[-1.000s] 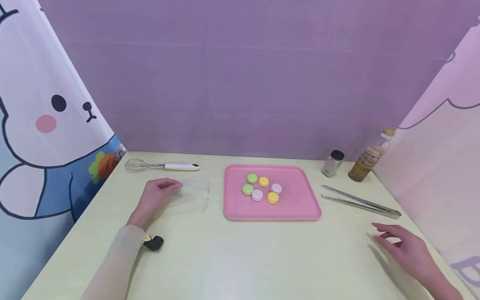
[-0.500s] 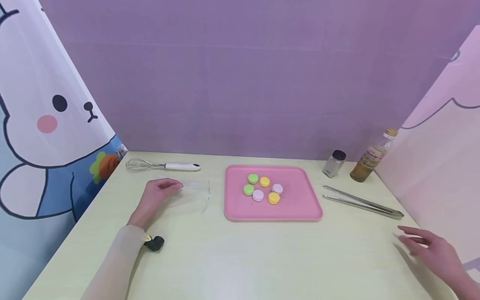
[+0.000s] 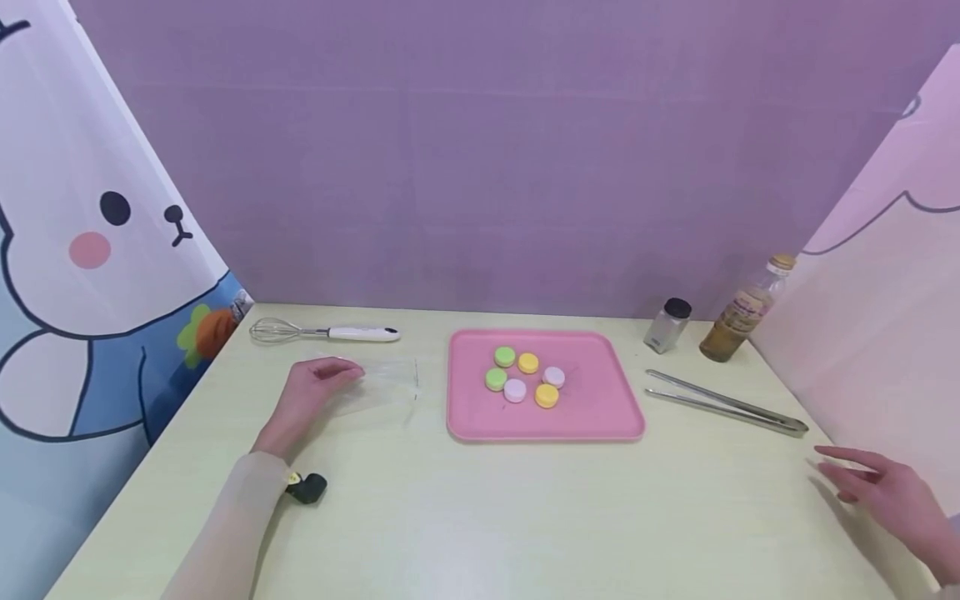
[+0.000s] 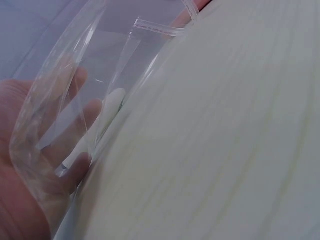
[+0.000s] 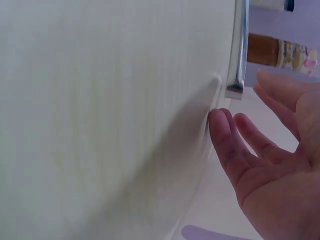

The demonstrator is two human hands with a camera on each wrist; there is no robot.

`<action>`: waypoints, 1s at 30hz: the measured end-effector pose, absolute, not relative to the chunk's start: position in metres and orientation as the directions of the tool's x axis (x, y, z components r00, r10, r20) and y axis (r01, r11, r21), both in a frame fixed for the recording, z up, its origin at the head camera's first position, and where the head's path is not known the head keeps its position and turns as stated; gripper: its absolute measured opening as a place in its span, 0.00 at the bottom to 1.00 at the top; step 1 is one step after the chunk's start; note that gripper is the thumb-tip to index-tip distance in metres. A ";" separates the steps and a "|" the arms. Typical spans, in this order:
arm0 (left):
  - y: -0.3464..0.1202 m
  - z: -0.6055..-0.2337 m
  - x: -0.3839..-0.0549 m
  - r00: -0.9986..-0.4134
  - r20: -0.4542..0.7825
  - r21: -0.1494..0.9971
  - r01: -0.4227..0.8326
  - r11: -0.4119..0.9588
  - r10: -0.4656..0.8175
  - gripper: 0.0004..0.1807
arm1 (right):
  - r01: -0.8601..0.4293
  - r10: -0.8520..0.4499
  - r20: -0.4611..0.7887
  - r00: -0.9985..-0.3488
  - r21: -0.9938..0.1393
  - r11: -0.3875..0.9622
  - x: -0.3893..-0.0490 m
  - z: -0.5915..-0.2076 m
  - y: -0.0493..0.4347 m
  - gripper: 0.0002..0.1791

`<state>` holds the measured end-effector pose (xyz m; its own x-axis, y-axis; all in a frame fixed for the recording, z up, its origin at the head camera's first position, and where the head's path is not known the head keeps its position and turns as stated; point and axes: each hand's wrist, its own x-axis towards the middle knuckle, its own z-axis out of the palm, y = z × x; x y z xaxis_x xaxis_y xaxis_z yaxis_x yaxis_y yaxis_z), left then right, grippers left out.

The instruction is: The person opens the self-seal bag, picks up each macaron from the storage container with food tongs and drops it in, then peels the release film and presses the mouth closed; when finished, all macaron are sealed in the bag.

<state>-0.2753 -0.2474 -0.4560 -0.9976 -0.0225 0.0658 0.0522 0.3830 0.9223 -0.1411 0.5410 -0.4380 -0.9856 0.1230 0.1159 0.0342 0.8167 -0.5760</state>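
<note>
A clear plastic bag (image 3: 382, 383) lies left of the pink tray, its edge pinched by my left hand (image 3: 315, 387). Through the see-through film the left wrist view shows several fingers (image 4: 75, 130) behind the bag (image 4: 112, 55), and a printed seal strip runs along its mouth. At the table's right edge, my right hand (image 3: 888, 500) hovers with loosely bent fingers and nothing in them. Nearest to it are metal tongs (image 3: 727, 404), lying with their tips toward the tray; their closed end (image 5: 235, 90) shows beside the fingers in the right wrist view.
A pink tray (image 3: 600, 412) holds several green, yellow and lilac macarons (image 3: 514, 390). A whisk (image 3: 330, 333) lies at the back left. At the back right stand a black-capped jar (image 3: 666, 327) and a corked bottle (image 3: 738, 317) of brown liquid. A purple backdrop (image 3: 480, 167) rises behind.
My right hand has moved to the right, out toward the table's right edge. My left hand and the bag have stayed in place.
</note>
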 end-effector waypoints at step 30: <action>-0.248 -0.459 -0.277 -0.996 0.093 0.921 0.082 0.380 -0.012 0.24 | 0.093 0.102 -0.025 -0.995 -0.658 0.748 -0.185 -0.436 0.561 0.32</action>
